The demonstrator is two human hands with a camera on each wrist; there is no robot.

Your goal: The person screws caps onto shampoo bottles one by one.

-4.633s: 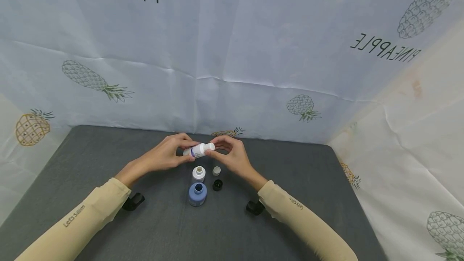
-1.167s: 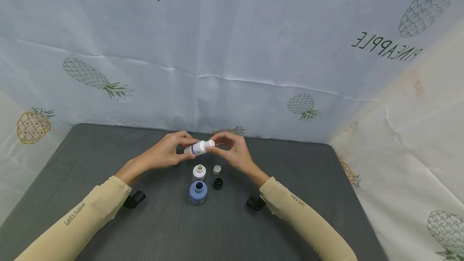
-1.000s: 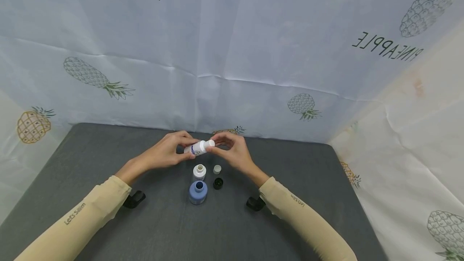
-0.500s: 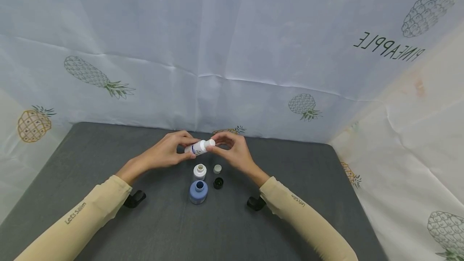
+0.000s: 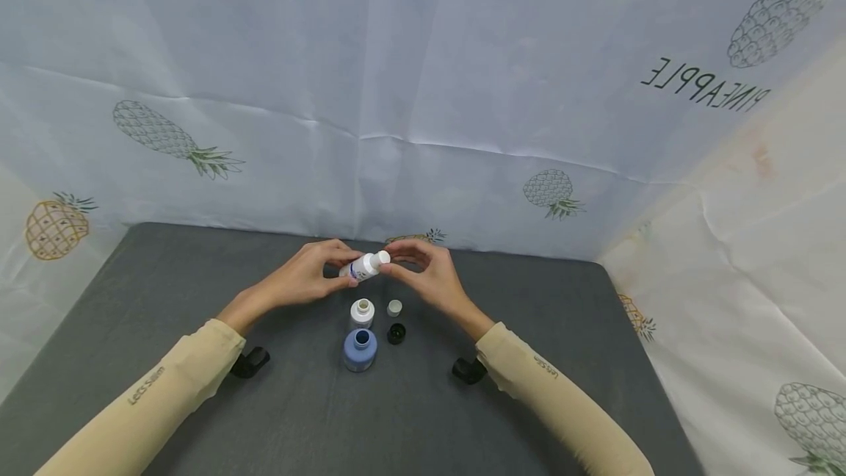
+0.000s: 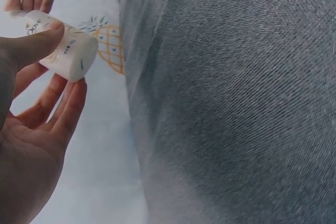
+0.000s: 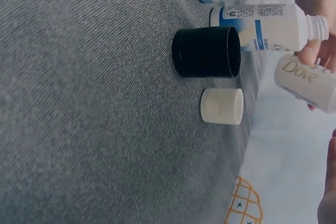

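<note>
My left hand (image 5: 309, 275) grips a small white Dove bottle (image 5: 360, 268) by its body, thumb in front and fingers behind. The bottle is held tilted above the table, its top pointing up and right. At that end my right hand (image 5: 428, 276) has thumb and fingertips around the white cap (image 5: 381, 258). Beneath them stand an uncapped white bottle (image 7: 270, 27) and, nearer me, an uncapped blue bottle (image 5: 359, 355). A loose white cap (image 7: 221, 106) and a larger black cap (image 7: 205, 52) sit to their right. In the right wrist view only the edge of my right hand shows.
The dark grey table (image 5: 317, 424) ends at a pale pineapple-print curtain (image 5: 436, 79) close behind my hands. Black straps (image 5: 251, 363) show beneath both wrists. Pale curtain also hangs on both sides.
The held bottle has tipped slightly more upright, and more of its cap end shows beside my right thumb. The standing bottles and loose caps keep their places on the table.
</note>
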